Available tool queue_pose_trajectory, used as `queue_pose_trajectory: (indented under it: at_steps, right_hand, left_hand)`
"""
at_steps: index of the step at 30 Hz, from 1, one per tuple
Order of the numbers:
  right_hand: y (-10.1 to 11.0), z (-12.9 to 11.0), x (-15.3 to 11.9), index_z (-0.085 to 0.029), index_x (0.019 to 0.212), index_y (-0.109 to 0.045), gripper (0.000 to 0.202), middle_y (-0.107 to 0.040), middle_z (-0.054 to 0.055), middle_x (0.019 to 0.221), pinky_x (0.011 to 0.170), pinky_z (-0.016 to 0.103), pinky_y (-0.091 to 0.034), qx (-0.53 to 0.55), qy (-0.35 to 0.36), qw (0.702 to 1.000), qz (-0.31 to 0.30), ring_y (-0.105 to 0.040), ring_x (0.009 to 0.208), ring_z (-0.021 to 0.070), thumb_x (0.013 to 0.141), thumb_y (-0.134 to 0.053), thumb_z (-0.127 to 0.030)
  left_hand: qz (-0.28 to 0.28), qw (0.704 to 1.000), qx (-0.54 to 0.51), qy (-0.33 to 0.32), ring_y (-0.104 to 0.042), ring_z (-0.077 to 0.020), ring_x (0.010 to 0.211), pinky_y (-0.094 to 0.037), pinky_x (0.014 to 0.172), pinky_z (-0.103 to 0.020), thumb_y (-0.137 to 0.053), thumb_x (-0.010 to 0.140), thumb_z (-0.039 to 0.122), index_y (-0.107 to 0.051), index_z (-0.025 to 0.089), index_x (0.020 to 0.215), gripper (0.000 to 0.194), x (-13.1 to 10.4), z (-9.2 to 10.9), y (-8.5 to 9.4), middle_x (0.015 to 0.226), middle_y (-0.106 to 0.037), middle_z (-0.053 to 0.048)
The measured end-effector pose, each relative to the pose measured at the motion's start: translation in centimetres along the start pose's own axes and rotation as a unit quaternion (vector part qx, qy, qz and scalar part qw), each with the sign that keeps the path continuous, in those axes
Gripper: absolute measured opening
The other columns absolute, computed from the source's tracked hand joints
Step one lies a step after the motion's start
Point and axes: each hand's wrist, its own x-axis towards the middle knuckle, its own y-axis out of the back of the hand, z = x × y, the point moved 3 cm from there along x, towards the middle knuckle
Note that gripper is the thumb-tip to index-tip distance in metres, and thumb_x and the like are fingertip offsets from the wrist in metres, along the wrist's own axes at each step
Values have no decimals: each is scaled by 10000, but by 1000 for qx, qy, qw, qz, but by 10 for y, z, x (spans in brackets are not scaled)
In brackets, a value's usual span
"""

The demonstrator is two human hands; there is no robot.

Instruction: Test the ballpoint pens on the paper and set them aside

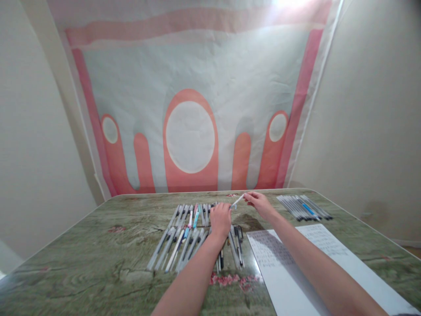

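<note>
A slim, pale pen (237,201) slants up to the right between my two hands, just above the table. The fingers of my right hand (259,204) pinch its upper end. Its lower end meets the fingertips of my left hand (221,219), which are closed around it as far as I can see. Below and left of that hand lie two rows of pens: clear-barrelled ones in an upper row (179,215) and more in a lower row (159,249), a few with blue or pink parts. My left hand and forearm hide some of them.
A handwritten sheet of paper (283,281) lies under my right forearm. At the back right is a group of grey pens (297,207) with one blue one among them. The wood-patterned table (82,263) reaches back to a wall hanging (190,136).
</note>
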Motion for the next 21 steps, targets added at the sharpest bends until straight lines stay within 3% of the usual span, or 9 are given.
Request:
queue_pose_trajectory:
  at_steps: [5, 11, 16, 21]
  right_hand:
    - [-1, -1, -1, -230, 965, -640, 326, -616, 40, 981, 610, 222, -441, 51, -5, 998, -33, -549, 815, 144, 691, -618, -406]
    - [2, 3, 0, -179, 798, -666, 254, -624, 30, 769, 559, 195, -419, 38, -13, 999, 23, -539, 691, 113, 656, -656, -390]
    - [-5, -3, -3, -208, 925, -647, 332, -628, 42, 941, 584, 209, -432, 66, -16, 997, -27, -561, 768, 129, 664, -637, -414]
    - [-2, -1, -2, -186, 769, -663, 272, -639, 24, 758, 552, 203, -423, 41, -19, 999, 17, -558, 676, 116, 625, -667, -416]
  left_hand:
    - [6, 1000, -6, -4, -469, -160, 916, -306, 761, -290, -385, 854, 266, -516, 234, 981, 185, 0, -2, -2, 948, -551, -20]
    - [5, 1000, -11, -5, -472, -157, 920, -305, 763, -290, -398, 849, 258, -524, 230, 955, 167, 0, -2, -4, 941, -554, -20]
    - [23, 999, -23, -11, -478, -164, 899, -307, 748, -295, -415, 841, 260, -526, 231, 927, 144, 0, -3, -5, 919, -557, -17]
    - [25, 999, -31, -17, -479, -165, 894, -305, 744, -297, -431, 832, 257, -525, 225, 902, 122, 0, -3, -5, 903, -558, -16]
